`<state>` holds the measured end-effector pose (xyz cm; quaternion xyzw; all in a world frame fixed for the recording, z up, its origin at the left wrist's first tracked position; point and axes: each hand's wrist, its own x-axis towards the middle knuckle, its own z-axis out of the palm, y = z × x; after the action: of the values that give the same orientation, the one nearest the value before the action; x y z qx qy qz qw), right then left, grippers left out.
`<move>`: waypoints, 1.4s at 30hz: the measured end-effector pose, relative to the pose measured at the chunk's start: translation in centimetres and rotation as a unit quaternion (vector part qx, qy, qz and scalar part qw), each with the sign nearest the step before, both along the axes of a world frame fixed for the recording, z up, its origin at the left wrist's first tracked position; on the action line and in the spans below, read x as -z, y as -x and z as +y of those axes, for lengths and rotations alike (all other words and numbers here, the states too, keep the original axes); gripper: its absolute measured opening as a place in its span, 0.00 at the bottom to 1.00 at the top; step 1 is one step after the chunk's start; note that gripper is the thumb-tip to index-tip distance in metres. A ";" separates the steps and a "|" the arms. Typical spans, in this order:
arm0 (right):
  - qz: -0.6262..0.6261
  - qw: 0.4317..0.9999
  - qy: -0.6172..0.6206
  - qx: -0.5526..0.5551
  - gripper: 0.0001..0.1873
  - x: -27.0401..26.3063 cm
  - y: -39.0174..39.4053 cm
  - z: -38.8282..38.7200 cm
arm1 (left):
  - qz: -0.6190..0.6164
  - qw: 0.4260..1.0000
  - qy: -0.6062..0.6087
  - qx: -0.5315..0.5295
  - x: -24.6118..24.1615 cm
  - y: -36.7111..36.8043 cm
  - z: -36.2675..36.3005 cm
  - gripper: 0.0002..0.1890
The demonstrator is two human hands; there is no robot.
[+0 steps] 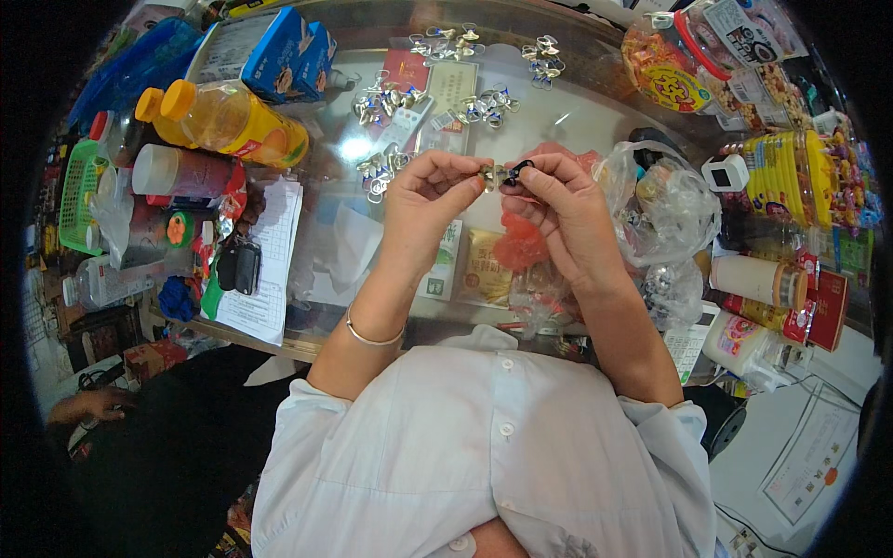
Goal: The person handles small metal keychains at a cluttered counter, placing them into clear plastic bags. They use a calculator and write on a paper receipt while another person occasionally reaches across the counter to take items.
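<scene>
Above the glass tabletop, my left hand [421,216] pinches a small gold-coloured metal piece [489,178] between thumb and forefinger. My right hand [573,220] grips a small black part [517,172] close against it; whether the two are joined cannot be told. Beyond the hands lie several small clusters of silvery metal fittings with loops and blue bits, among them a left cluster [382,101], a middle one [492,106] and a far right one [543,63]. The nearest cluster [380,167] sits just behind my left hand.
A pale remote control [406,124] lies between clusters. Yellow-capped bottles [244,129], blue boxes [279,59] and papers with black keys [241,267] crowd the left. Clear plastic bags [663,202], a candy jar [663,63] and a calculator [689,345] line the right. Another person's hand [94,408] shows lower left.
</scene>
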<state>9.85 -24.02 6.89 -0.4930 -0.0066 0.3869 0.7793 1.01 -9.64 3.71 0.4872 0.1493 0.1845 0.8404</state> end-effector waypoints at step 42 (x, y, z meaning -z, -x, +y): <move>-0.326 0.827 0.283 0.360 0.09 -5.8 -1.3 -18.7 | 0.105 0.936 -0.189 0.278 2.2 0.3 -3.1 0.17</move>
<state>11.20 -42.72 12.74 -0.7567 0.0272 -0.1191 0.6422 0.70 -12.78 1.52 0.6759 0.0572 -0.0840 0.7299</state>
